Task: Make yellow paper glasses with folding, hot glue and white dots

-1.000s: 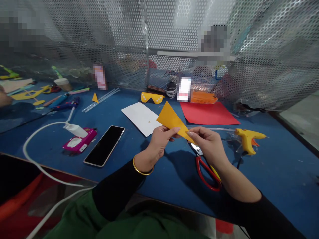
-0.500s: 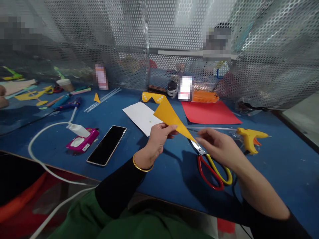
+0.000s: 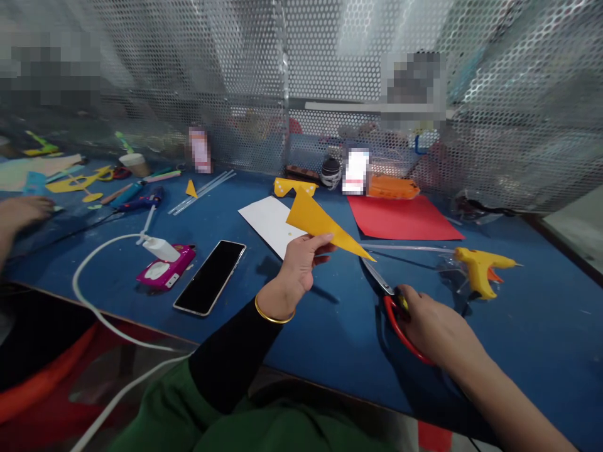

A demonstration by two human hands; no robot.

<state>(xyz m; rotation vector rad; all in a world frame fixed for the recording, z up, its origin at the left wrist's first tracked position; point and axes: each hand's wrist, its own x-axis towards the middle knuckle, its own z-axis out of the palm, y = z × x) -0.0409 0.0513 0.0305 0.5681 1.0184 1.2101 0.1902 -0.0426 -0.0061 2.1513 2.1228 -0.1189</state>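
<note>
My left hand (image 3: pixel 301 267) pinches a yellow paper triangle (image 3: pixel 313 218) between thumb and fingers, held above the table with its sharp tip pointing right. My right hand (image 3: pixel 426 320) is closed on the handles of a pair of scissors (image 3: pixel 392 307), one red and one yellow. The blades point up and left, their ends close to the paper's tip; I cannot tell whether they touch. White paper (image 3: pixel 264 220) lies behind my left hand. Beyond it sits a yellow mask-like cutout (image 3: pixel 282 187) with white dots.
A yellow glue gun (image 3: pixel 480 267) lies right, red paper (image 3: pixel 400 216) behind. To the left are a black phone (image 3: pixel 210 276) and a purple power socket (image 3: pixel 167 267) with a white cable. Another person's hand (image 3: pixel 28 213) is at far left. A perforated metal screen (image 3: pixel 235 75) stands behind.
My right hand has let go of the paper triangle and moved down and right onto the scissors' handles, taking hold of them. My left hand still holds the paper. Another person's hand has come further in.
</note>
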